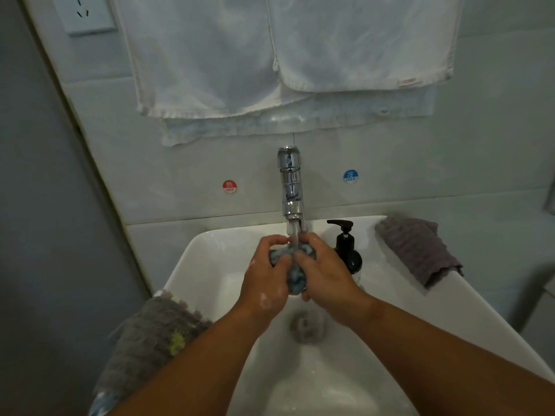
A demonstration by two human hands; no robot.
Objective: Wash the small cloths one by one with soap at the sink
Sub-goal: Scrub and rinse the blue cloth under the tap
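The blue cloth (pixel 295 273), bunched directly under the tap (pixel 290 184), could slip into the sink (pixel 390 295) toward the drain (pixel 307 325), since suds make the hands slick and the stream pushes down on it. Both forearms reach in from below the tap; the left hand (pixel 265 282) and right hand (pixel 326 277) curl tight around the cloth, fingers closed on it, thumbs nearly touching.

Centre: left hand (pixel 265 280) and right hand (pixel 326 273) squeeze a blue cloth (pixel 295 276) under the running tap (pixel 290 187).
Right: black soap pump (pixel 347 247), grey cloth (pixel 419 250) on the sink (pixel 198 265) rim.
Lower left: another grey cloth (pixel 150 340).
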